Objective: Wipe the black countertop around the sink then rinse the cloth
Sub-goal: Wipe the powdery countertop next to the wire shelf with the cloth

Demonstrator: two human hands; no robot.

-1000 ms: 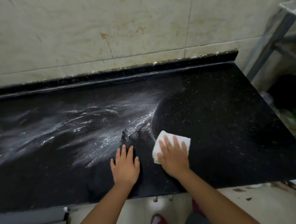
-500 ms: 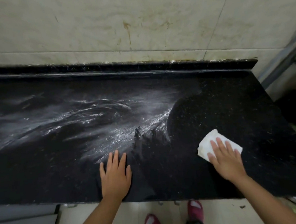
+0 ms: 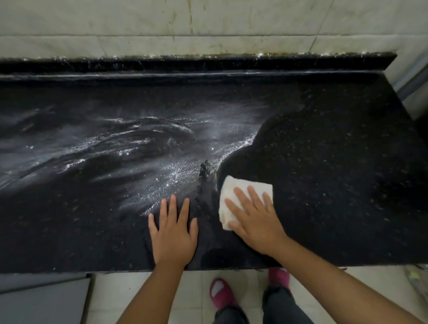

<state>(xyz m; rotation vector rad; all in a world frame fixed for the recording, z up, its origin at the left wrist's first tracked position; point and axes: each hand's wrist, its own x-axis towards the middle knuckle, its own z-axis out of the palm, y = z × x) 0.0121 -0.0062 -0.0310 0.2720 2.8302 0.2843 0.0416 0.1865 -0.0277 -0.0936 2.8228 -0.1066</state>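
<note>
A black speckled countertop (image 3: 332, 170) fills the view. Its left and middle carry whitish soapy streaks (image 3: 138, 151); the right part looks dark and streak-free. A folded white cloth (image 3: 236, 190) lies flat near the front edge, just right of the streaks' border. My right hand (image 3: 255, 219) presses down on the cloth with fingers spread. My left hand (image 3: 173, 233) rests flat on the counter beside it, fingers apart, holding nothing. No sink is in view.
A stained tiled wall (image 3: 200, 21) rises behind a low black backsplash (image 3: 203, 63). The counter ends at the right, by a metal frame (image 3: 416, 77). Below the front edge are tiled floor, my red slippers (image 3: 221, 295) and a grey cabinet panel (image 3: 40, 312).
My right hand slid the cloth right, then back left to the streaks' border. My left hand stayed planted. The camera tilted down.
</note>
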